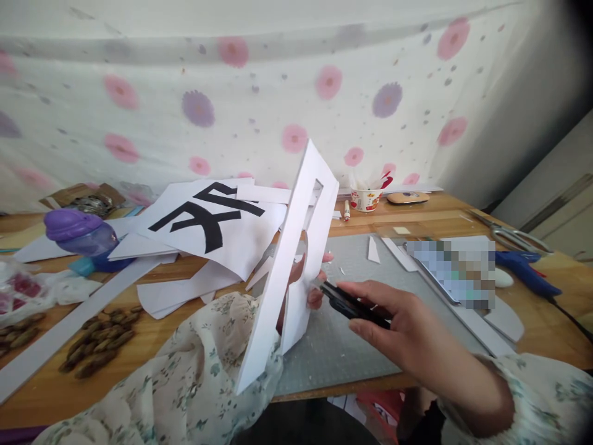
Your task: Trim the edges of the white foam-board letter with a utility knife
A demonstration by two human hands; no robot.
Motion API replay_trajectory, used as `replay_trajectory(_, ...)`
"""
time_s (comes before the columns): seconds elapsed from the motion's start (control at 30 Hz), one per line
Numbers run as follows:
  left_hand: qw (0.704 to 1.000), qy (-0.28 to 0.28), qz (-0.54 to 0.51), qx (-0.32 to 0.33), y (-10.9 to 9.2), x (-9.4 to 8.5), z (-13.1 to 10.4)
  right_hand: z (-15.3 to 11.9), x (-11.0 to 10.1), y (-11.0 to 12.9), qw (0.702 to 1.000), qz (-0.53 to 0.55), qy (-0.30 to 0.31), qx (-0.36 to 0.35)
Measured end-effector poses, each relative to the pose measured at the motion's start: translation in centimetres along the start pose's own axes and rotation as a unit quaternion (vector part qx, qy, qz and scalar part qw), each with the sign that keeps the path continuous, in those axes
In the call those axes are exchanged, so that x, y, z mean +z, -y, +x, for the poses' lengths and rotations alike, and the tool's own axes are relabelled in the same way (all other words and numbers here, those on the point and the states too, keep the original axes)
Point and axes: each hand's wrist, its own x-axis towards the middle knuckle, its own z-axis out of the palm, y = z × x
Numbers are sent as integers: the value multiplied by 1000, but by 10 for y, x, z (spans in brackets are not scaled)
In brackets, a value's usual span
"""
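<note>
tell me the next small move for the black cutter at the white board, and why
Probably ease the black utility cutter in the right hand forward along the window cut: its tip already meets the white foam board cutout, which the left hand holds upright over the grey cutting mat.

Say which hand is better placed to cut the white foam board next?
Right. The right hand already grips the black utility knife, its tip at the white foam board. The left hand is behind the board, holding it upright.
</note>
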Motion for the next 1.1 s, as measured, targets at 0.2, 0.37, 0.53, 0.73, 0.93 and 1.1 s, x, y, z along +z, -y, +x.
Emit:
replay_trajectory(0.2,1000,-2,-6,-24,-3,5,3,1,2,-16,991,-106,-70,-49)
replay_trajectory(0.37,999,-9,37,-32,-8,5,7,-3,6,-21,963,-244,-79,-78)
replay_trajectory(0.53,992,-51,104,40,-9,17,5,-3,6,-21,946,-305,-52,-97)
replay_trajectory(0.73,965,-67,218,131,-4,20,4,0,3,-31,934,-337,-41,-109)
replay_trajectory(0.93,948,-61,275,151,-3,11,8,3,4,-40,927,-323,-37,-186)
replay_trajectory(1.1,933,-68,317,159,-3,8,8,8,8,-39,931,-300,-41,-205)
